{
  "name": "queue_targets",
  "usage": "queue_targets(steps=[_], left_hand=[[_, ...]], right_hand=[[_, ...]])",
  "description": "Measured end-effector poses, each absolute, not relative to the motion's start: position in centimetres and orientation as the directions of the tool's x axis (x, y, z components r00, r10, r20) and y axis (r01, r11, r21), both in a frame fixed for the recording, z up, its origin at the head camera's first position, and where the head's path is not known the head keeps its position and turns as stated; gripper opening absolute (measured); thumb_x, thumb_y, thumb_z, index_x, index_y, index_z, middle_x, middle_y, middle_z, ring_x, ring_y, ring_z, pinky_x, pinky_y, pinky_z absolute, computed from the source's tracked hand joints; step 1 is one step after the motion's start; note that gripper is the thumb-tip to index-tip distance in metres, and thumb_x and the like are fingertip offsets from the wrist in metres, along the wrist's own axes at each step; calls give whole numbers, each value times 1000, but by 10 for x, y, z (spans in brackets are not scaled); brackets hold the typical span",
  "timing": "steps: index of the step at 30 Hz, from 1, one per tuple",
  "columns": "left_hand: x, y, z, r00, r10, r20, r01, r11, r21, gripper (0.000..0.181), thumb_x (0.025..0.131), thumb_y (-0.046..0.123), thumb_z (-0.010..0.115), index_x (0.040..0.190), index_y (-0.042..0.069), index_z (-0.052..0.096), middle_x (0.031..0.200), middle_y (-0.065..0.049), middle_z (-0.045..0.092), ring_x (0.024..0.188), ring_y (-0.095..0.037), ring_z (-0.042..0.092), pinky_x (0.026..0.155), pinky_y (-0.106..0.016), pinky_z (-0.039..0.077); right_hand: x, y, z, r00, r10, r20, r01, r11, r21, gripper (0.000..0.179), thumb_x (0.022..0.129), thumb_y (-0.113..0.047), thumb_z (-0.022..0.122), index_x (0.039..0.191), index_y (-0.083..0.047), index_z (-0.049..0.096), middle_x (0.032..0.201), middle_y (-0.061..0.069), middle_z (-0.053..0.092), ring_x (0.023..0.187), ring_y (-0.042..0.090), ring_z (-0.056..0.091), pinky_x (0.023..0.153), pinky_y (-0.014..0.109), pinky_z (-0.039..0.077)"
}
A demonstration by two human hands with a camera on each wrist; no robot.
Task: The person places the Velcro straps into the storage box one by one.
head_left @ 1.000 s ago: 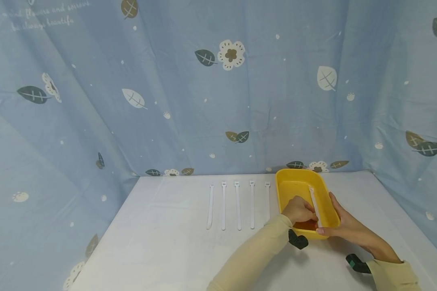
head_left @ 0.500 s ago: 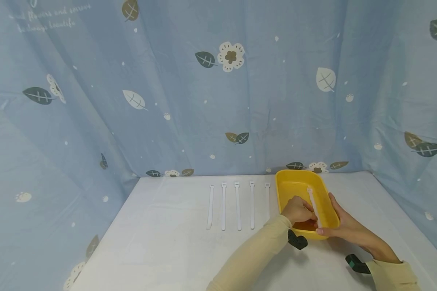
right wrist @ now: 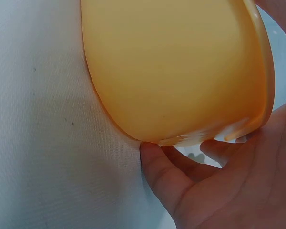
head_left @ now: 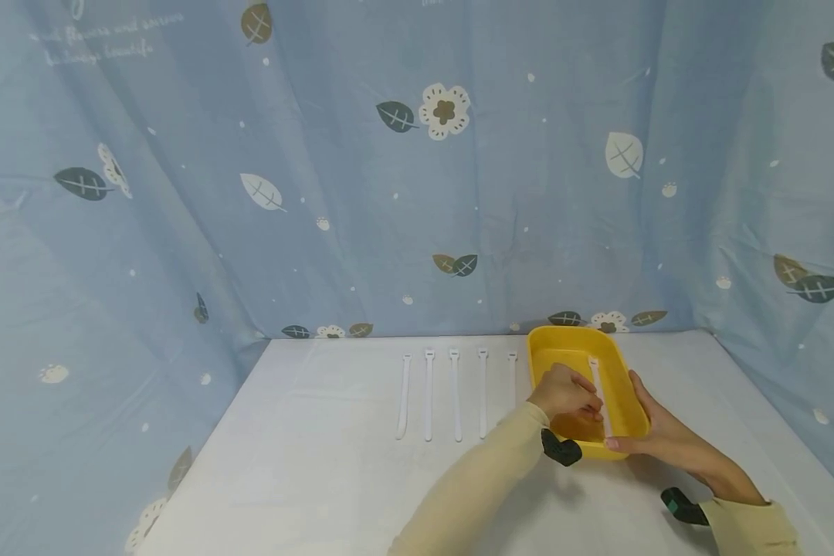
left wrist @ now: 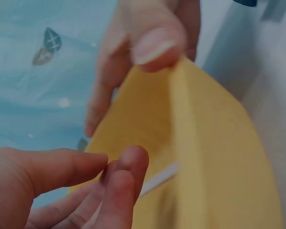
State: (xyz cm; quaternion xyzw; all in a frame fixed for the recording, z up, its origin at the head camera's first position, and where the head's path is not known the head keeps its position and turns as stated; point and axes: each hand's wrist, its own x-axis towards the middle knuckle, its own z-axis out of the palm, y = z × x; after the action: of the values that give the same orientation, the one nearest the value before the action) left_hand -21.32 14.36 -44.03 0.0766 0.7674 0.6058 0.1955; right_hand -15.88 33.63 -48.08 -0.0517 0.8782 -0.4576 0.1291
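A white cable tie (head_left: 601, 394) lies lengthwise in the yellow plastic tray (head_left: 549, 333), along its right side. My left hand (head_left: 568, 392) is over the tray, just left of the tie. In the left wrist view its fingers (left wrist: 119, 191) are loosely curled, thumb near the index finger, with nothing visibly held; the tie (left wrist: 158, 181) shows behind them. My right hand (head_left: 660, 432) grips the tray's near right corner, thumb on the rim and fingers along the outer side. The right wrist view shows those fingers (right wrist: 167, 167) against the tray's wall (right wrist: 171, 71).
Several white cable ties (head_left: 456, 394) lie in a spaced row, heads away from me, on the white table (head_left: 306, 463) left of the tray. A blue patterned curtain (head_left: 361, 193) hangs behind and at both sides. Black wrist devices (head_left: 561, 448) sit at both sleeves.
My left hand has let go of the cable tie and shifted slightly up and left, uncovering more of it. The tie and my right hand on the tray stay put.
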Motion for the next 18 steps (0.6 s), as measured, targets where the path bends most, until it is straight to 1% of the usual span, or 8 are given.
queue_targets(steps=[3,6,8,12,14,18], left_hand=[[-214,136,-435,-903,382,-196,-116,223,968,4,86,-5,77,86,-4,72,75,-23,76,78,-40,78,72,-39,67],[-215,128,-430,-896,401,-191,-119,199,973,9,87,-3,76,94,-6,74,77,-21,77,80,-40,78,76,-41,67],[-216,122,-428,-892,412,-185,-120,179,977,12,87,-2,76,98,-5,75,77,-18,78,80,-38,79,80,-44,66],[-222,106,-426,-884,438,-162,-120,122,985,12,87,-2,77,98,0,76,82,-15,79,81,-37,79,86,-51,63],[-224,97,-424,-876,460,-143,-110,98,989,14,87,-1,78,100,0,76,86,-15,80,82,-36,79,87,-51,63],[-227,75,-420,-867,487,-108,-76,85,993,20,89,2,77,108,1,75,93,-13,80,82,-31,80,81,-40,66]], right_hand=[[-159,335,-481,-963,-204,-178,26,585,-811,131,88,-39,77,159,-7,-29,166,39,4,137,53,36,105,87,26],[-159,335,-482,-963,-194,-187,41,582,-812,132,87,-39,77,159,-8,-29,166,39,-1,140,56,30,107,87,23],[-160,335,-482,-962,-184,-200,57,582,-811,133,86,-39,78,158,-9,-30,167,38,-5,143,57,25,108,87,20],[-161,335,-481,-960,-171,-221,82,585,-807,135,86,-40,79,158,-9,-31,167,38,-10,146,59,16,109,87,17],[-161,335,-481,-960,-166,-225,87,586,-806,135,85,-40,80,158,-10,-30,167,37,-11,147,60,13,110,87,17],[-161,335,-481,-961,-170,-216,82,573,-815,135,85,-38,80,158,-9,-30,167,37,-13,149,61,9,110,87,15]])
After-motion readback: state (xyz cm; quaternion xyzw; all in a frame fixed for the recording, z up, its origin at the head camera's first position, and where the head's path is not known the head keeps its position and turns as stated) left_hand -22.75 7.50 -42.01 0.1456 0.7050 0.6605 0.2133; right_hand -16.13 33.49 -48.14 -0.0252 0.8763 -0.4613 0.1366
